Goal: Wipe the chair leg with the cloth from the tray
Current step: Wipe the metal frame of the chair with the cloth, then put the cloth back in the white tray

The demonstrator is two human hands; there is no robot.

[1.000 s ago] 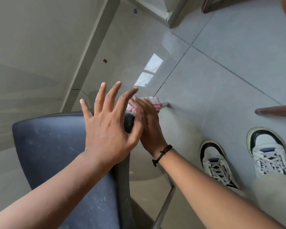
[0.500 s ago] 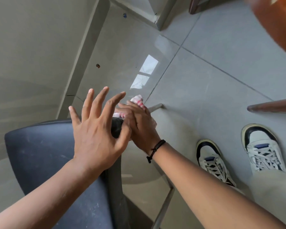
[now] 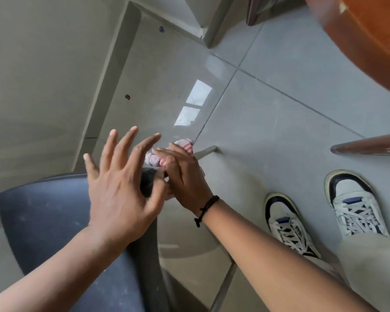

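Right hand [image 3: 185, 174] reaches down past the right edge of the chair seat [image 3: 54, 226], fingers curled around a bunched pink-and-white cloth [image 3: 185, 146]. Cloth sits at the fingertips, on the far side of the hand. Chair leg [image 3: 206, 151]: pale metal, only a short stretch shows, emerging right of the cloth and running toward the floor; its upper part is hidden behind both hands. Long axis looks to slant down and away to the right, so a stroke would probably follow that line. Right hand is the nearer one, already on the leg or touching it; exact contact hidden.

Left hand [image 3: 119, 188] is spread flat, fingers splayed, holding nothing, palm resting at the seat's dark corner, apparently bracing the chair. Right wrist bent downward, forearm coming in from lower right.
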